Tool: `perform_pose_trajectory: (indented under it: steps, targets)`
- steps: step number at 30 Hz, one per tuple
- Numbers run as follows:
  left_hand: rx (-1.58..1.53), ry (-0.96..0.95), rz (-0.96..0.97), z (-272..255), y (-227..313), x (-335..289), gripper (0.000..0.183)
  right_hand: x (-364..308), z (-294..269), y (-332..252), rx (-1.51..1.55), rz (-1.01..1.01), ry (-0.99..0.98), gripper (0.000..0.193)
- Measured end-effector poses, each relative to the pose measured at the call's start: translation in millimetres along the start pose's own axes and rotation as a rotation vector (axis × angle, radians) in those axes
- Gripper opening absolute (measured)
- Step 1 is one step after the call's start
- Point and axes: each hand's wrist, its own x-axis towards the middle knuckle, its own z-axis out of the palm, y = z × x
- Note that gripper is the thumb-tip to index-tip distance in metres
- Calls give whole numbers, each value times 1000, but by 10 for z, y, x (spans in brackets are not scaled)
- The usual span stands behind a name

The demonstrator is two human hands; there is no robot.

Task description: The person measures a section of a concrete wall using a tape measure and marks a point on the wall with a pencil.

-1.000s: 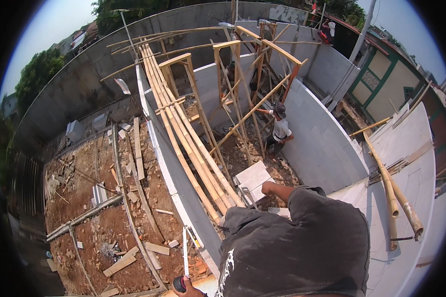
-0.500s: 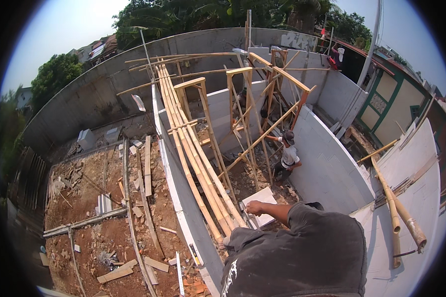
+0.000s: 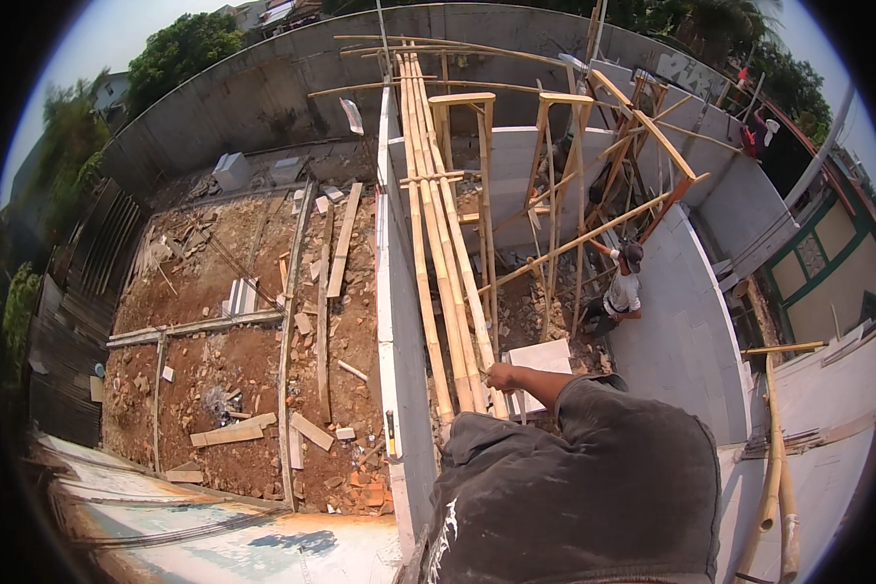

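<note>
My right hand reaches leftward from a dark sleeve, its fingers closed at the edge of the rightmost bamboo pole. What lies inside the fist is too small to make out. Several such poles lie side by side as a raised walkway running away from me. My left hand is out of sight, hidden by the dark shirt. Below and just right of my right hand is a pale flat board, partly covered by my forearm.
Left of the poles runs a tall light block wall, with a small yellow tool on its top. Wooden frames and slanting bamboo stand right. A co-worker in a cap stands below. Planks and rubble cover the ground left.
The view has swung left and downward, bringing a paint-stained surface in at lower left. My right hand has shifted from over the pale board to the pole's edge.
</note>
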Motion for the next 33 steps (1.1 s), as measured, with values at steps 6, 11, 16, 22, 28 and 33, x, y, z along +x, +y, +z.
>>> perform_pose_trajectory:
  steps: [6, 11, 16, 22, 28, 33]
  targets:
    - [241, 182, 50, -934, 314, -142, 63, 466, -127, -194, -431, -333, 116, 35]
    - [619, 342, -13, -2377, 654, -571, 64, 493, -117, -375, -434, -341, -129, 39]
    - [567, 283, -23, -2869, 1370, -881, 46, 418, -312, -482, 214, -8, -311, 24]
    - [1021, 391, -50, -3262, 1587, -1220, 48, 624, 99, -655, 130, 12, -402, 22]
    - [723, 278, 74, -3132, 1794, -1252, 57, 1089, 6, -668, 146, -56, -379, 19]
    - [1369, 369, 179, -3218, 1813, -1320, 58, 1421, 169, -696, 156, -87, -372, 16]
